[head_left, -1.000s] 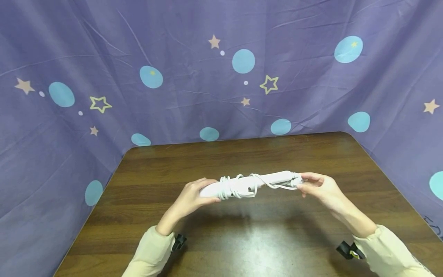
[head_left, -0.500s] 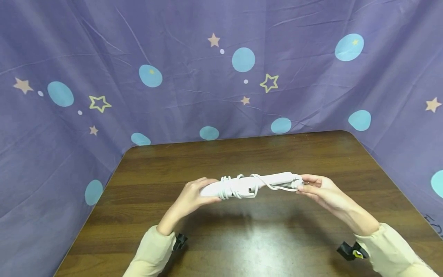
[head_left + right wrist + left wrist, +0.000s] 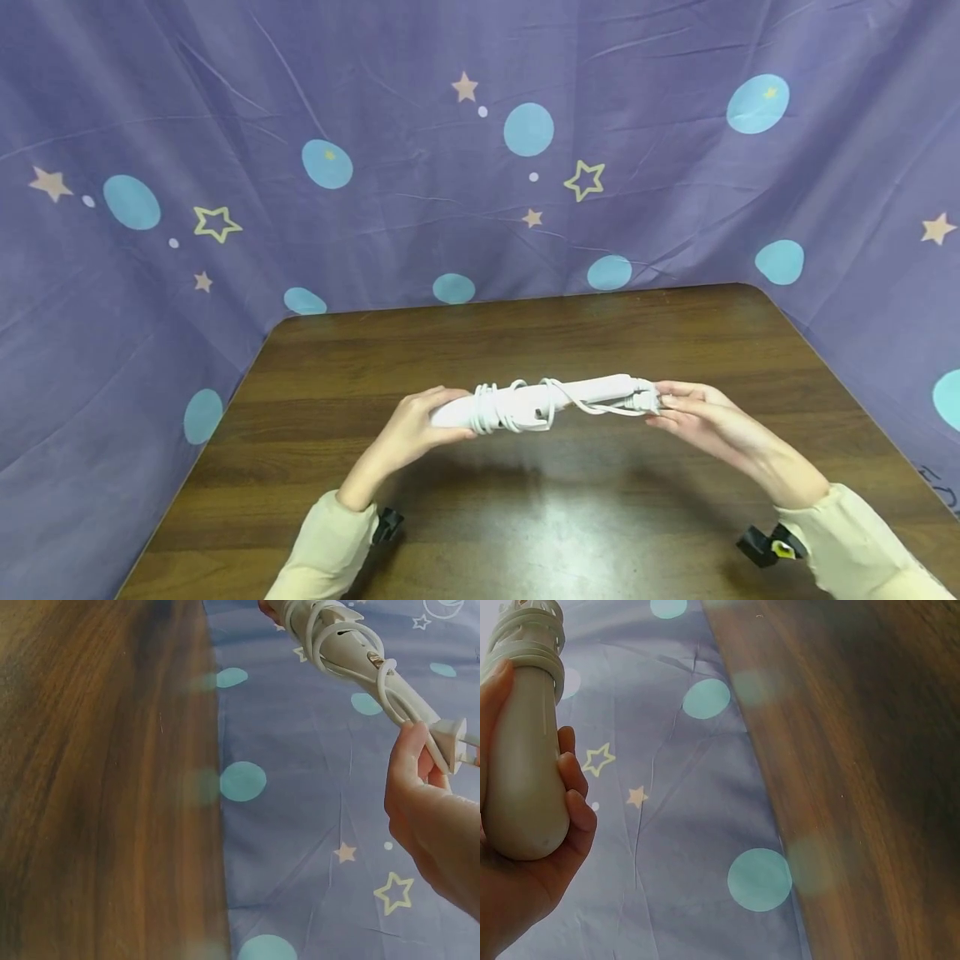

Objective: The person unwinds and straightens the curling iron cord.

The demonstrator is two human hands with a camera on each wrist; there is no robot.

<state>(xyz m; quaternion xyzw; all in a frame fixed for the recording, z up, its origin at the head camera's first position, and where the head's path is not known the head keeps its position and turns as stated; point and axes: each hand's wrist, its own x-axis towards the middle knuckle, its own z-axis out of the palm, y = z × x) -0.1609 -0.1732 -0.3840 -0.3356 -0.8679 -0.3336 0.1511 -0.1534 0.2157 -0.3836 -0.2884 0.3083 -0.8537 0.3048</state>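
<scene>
A long white hair iron (image 3: 600, 389) is held level above the table, with its white cord (image 3: 487, 408) wound round the thicker left part. Its smooth rounded end (image 3: 529, 787) sits in my left hand (image 3: 411, 425), thumb on one side and fingers round the other. At the opposite end is the two-pin plug (image 3: 448, 744), folded back beside the body. My right hand (image 3: 712, 421) pinches the plug and the cord end. In the right wrist view, the right hand (image 3: 431, 802) has a fingertip against the cord below the plug. Some right fingers are hidden.
Beneath both hands lies a brown wooden table (image 3: 480, 517) with rounded far corners. A purple curtain (image 3: 420, 208) with stars and blue dots hangs behind and at the sides. Black wrist mounts (image 3: 768, 546) hang under the sleeves.
My right hand has shifted slightly right and down, its fingers changing their hold at the plug, which now shows more. The left hand and the hair iron stay nearly in place.
</scene>
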